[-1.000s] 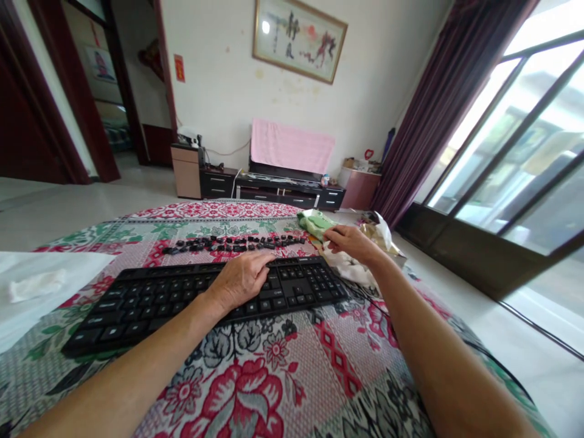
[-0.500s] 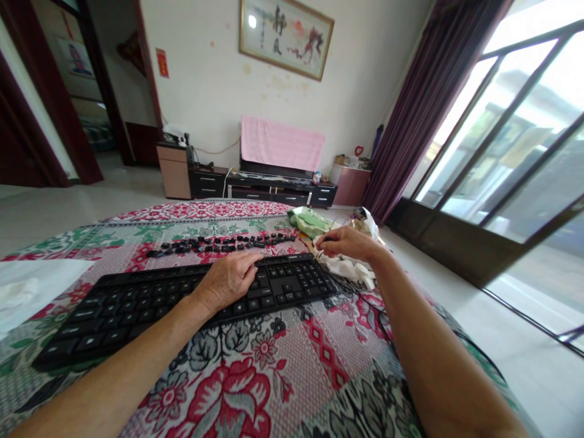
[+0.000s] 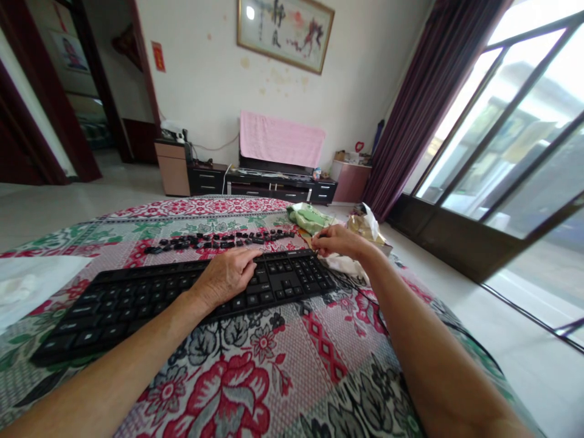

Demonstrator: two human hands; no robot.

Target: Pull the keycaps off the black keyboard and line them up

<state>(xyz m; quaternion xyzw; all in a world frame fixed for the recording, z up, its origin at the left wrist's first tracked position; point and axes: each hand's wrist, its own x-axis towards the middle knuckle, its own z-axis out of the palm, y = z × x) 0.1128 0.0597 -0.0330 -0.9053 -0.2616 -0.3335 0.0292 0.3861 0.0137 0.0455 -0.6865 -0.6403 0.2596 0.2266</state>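
A black keyboard (image 3: 283, 283) lies slanted across the table, its left end nearer me. My left hand (image 3: 228, 275) rests across its middle, index finger reaching to the back edge and thumb low over the keys; the other fingers are mostly hidden. Just beyond the keyboard's back right corner, my right hand (image 3: 337, 239) is closed in a pinch around something small and dark that I cannot make out. Behind the keyboard lie loose black keycaps (image 3: 221, 240) in uneven rows. A crumpled white cloth (image 3: 347, 266) sits under my right wrist.
A patterned cloth (image 3: 255, 389) covers the table. White paper (image 3: 50, 274) lies at the left, and a green bag (image 3: 308, 218) at the back right beside a brownish package (image 3: 362, 226). The black cable (image 3: 356, 285) trails rightward. Beyond stands a low cabinet (image 3: 269, 188).
My right hand has moved slightly left and down, closer to the keyboard's back right corner, still pinched. My left hand stays on the keyboard. The whole view has shifted a little.
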